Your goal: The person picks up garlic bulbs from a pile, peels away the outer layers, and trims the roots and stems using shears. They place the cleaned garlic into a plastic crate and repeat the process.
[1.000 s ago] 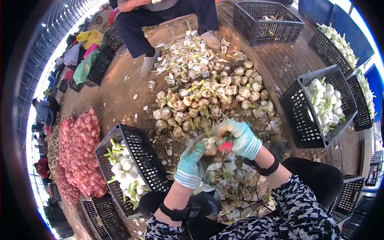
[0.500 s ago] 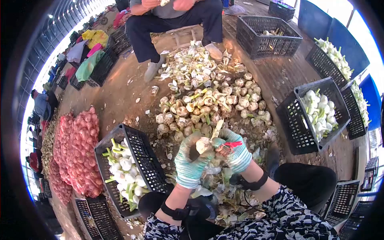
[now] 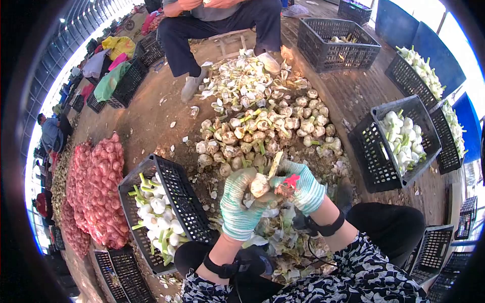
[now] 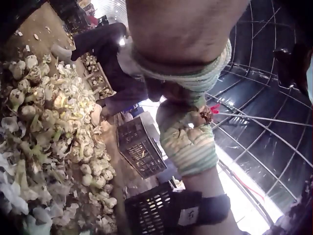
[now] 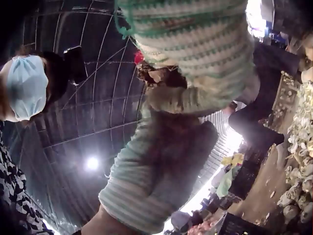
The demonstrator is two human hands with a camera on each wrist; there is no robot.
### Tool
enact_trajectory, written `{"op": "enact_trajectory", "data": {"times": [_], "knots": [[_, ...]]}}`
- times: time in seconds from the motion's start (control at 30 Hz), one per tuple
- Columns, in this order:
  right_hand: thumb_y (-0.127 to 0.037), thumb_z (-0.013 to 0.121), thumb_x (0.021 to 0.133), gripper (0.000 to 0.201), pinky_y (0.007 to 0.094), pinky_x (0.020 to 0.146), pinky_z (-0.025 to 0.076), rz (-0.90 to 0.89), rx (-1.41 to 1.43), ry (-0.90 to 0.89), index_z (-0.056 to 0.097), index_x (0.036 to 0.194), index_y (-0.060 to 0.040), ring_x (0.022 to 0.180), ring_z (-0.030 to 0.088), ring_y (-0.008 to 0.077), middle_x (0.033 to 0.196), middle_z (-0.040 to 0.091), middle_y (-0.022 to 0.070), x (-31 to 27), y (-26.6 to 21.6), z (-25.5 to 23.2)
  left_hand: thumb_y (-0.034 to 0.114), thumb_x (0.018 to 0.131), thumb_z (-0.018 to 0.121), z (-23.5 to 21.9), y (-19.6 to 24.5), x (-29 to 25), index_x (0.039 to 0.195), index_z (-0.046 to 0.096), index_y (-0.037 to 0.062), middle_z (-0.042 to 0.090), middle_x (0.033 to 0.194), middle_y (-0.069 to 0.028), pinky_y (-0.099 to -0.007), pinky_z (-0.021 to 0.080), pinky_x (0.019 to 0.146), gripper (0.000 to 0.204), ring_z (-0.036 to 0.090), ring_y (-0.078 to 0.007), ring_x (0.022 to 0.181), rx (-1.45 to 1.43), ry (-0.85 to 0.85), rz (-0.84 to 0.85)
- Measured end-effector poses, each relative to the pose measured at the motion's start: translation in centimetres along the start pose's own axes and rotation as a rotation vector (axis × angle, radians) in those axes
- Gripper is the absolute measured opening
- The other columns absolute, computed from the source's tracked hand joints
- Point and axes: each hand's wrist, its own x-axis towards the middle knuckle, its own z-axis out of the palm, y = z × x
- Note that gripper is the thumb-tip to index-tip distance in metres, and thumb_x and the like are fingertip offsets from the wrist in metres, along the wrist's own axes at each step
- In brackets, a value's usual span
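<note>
In the head view my left hand, in a striped glove, curls its fingers round a garlic bulb whose stem points up. My right hand is beside it, thumb and fingers bent at the stem. A red thing and a brown clump show at the right hand's fingers; what they belong to is unclear. The left wrist view shows the right glove below the left wrist. In the right wrist view the left glove is under the right one, and the bulb is hidden.
Unpeeled bulbs and peelings lie ahead. Crates of white bulbs stand at left and right. Pink net sacks lie further left. A person sits opposite, near another crate.
Since a second ago the bulb has turned so its stem points up between my hands. Over the last half second both hands have barely moved.
</note>
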Motion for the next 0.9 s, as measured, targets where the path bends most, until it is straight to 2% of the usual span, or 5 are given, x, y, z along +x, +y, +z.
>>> {"op": "enact_trajectory", "data": {"times": [0.27,0.37,0.43,0.73,0.9], "knots": [[0.006,0.061,0.067,0.021,0.0248,0.058,0.050,0.152,0.619,-0.102,0.055,0.087,0.0008,0.064,0.059,0.0170,0.074,0.059,0.0099,1.4,3.2,-2.3,0.022,0.063,0.073,0.3,-0.6,-0.3,0.102,0.051,0.0015,0.053,0.095,-0.0075,-0.0268,0.044,0.074,0.049,0.054,-0.0166,0.084,0.053,-0.004,-0.024],[0.004,0.063,0.067,0.020,0.0269,0.061,0.048,0.126,0.949,-0.236,0.055,0.085,0.0005,0.068,0.056,0.0149,0.077,0.058,0.0104,1.4,4.3,-1.7,0.026,0.071,0.067,0.5,-0.3,-0.5,0.105,0.050,0.0002,0.055,0.096,-0.0056,-0.0256,0.045,0.075,0.046,0.054,-0.0142,0.083,-0.677,0.028,-0.652],[0.001,0.063,0.068,0.019,0.0270,0.063,0.046,-0.343,-0.282,0.153,0.056,0.085,-0.0002,0.071,0.054,0.0119,0.080,0.058,0.0077,0.4,3.0,-0.6,0.026,0.074,0.064,0.7,-0.5,-0.3,0.106,0.049,-0.0009,0.056,0.096,-0.0071,-0.0273,0.047,0.071,0.044,0.055,-0.0159,0.082,-0.701,0.038,-0.680],[-0.017,0.060,0.076,0.026,0.0213,0.049,0.044,-0.026,-0.021,-0.058,0.052,0.095,-0.0001,0.060,0.054,0.0066,0.082,0.058,0.0093,0.0,3.8,-4.3,0.024,0.076,0.062,1.2,-0.5,-0.5,0.108,0.049,-0.0010,0.056,0.096,-0.0082,-0.0266,0.047,0.071,0.043,0.055,-0.0159,0.084,-0.704,0.007,-0.806],[-0.011,0.040,0.083,0.023,0.0383,0.062,0.053,-0.109,-0.137,0.083,0.047,0.097,0.0059,0.072,0.060,0.0288,0.087,0.056,0.0186,0.0,1.6,-1.9,0.010,0.072,0.065,2.3,-0.5,-0.9,0.112,0.045,-0.0006,0.053,0.099,-0.0074,-0.0261,0.044,0.076,0.046,0.052,-0.0133,0.086,-0.682,-0.036,-0.667]]}}
